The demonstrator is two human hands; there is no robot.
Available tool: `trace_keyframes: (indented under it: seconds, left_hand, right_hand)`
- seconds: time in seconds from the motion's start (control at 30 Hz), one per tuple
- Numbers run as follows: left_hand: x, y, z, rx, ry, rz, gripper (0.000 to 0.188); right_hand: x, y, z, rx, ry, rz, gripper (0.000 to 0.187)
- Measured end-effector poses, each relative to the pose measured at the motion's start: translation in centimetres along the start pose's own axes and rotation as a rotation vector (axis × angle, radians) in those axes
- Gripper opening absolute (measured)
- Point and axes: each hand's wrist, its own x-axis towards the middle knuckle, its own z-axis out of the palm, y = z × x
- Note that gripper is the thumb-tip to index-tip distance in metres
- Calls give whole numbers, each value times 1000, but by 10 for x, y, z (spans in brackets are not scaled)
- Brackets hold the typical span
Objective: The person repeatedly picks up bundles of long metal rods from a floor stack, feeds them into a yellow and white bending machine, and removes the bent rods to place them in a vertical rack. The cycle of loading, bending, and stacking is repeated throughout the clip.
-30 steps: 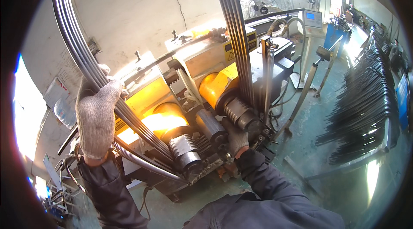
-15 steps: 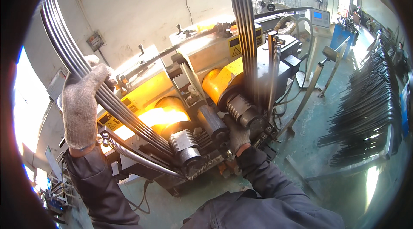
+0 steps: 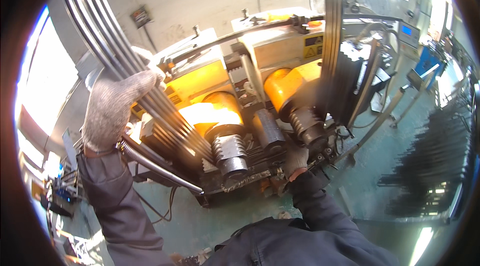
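My left hand, in a grey knit glove, is closed around several long metal rods that slant down from the upper left. Their lower part is blurred beside the grooved left roller. My right hand, also gloved, reaches in beneath the grooved right roller, right of a dark hexagonal block. Its fingers are hidden there. A second upright run of rods rises behind the right roller; whether it joins the left run is hidden.
The yellow-housed machine stands before a pale wall. A spring-wrapped bar slants below my left hand. To the right are a control box on a post, a metal stand and a rack heaped with dark rods.
My view has shifted, moving the machine rightward in the picture. The left rods' lower part has lifted and blurred; the spring-wrapped bar has swung away from the left roller. My left hand still grips the rods.
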Motion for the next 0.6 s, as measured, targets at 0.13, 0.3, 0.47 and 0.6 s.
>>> trace_keyframes:
  seconds: [0.13,0.3,0.47,0.6]
  left_hand:
    - [3,-6,-1,84,-54,109,40]
    - [2,-7,-3,75,7,118,39]
    - [1,-1,-1,235,0,167,40]
    - [2,1,-1,403,-35,281,37]
  right_hand:
    - [-4,-11,4,-104,-16,-65,14]
    - [-8,-22,4,37,-61,90,19]
    - [-6,-28,8,28,-59,148,19]
    - [-2,-24,4,62,-74,183,20]
